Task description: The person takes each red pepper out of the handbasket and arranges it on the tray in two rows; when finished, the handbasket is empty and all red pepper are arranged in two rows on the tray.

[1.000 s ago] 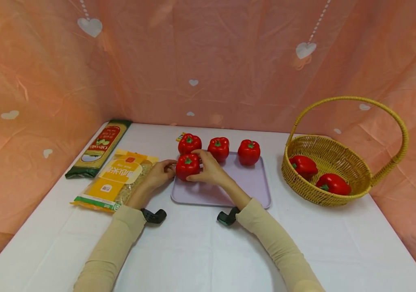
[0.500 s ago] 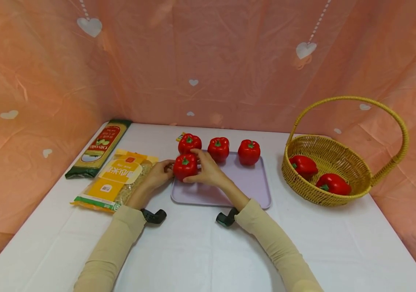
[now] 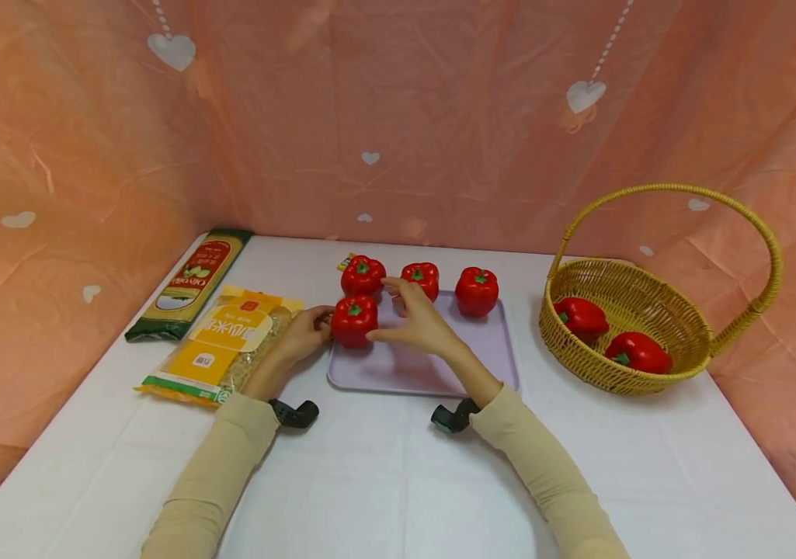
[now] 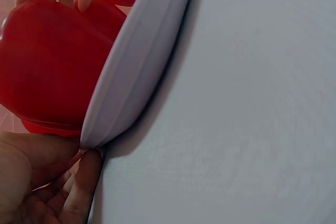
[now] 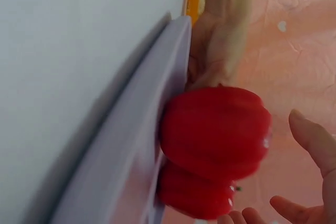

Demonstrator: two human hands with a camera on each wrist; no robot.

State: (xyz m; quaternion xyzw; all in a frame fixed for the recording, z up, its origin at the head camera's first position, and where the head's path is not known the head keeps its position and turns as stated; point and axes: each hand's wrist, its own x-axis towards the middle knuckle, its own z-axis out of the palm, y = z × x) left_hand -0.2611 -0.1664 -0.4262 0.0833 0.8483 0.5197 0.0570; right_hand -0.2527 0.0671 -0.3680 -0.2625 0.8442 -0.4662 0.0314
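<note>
A red bell pepper [image 3: 354, 322] stands upright on the left part of the lilac tray [image 3: 470, 357]. Just right of it is my right hand [image 3: 424, 320], thumb and fingers spread; a gap shows between that hand [image 5: 317, 182] and the pepper [image 5: 215, 132] in the right wrist view. My left hand [image 3: 307, 334] is at the tray's left side. Seen from the left wrist, the hand [image 4: 44, 177] pinches the tray's rim [image 4: 126, 72] beside the pepper. Three more bell peppers, left [image 3: 363, 276], middle [image 3: 422, 279] and right [image 3: 477, 292], line the tray's back.
A wicker basket [image 3: 621, 380] with a tall handle stands at the right, two red bell peppers [image 3: 638, 353] lying inside. To the left are a yellow food bag [image 3: 223, 341] and a green-and-red packet [image 3: 195, 283]. A small yellow packet [image 3: 345, 262] peeks out behind the back-left pepper.
The front pepper shifted slightly left, then my right hand let go of it and drew back to the right. My left hand stays by the tray's edge.
</note>
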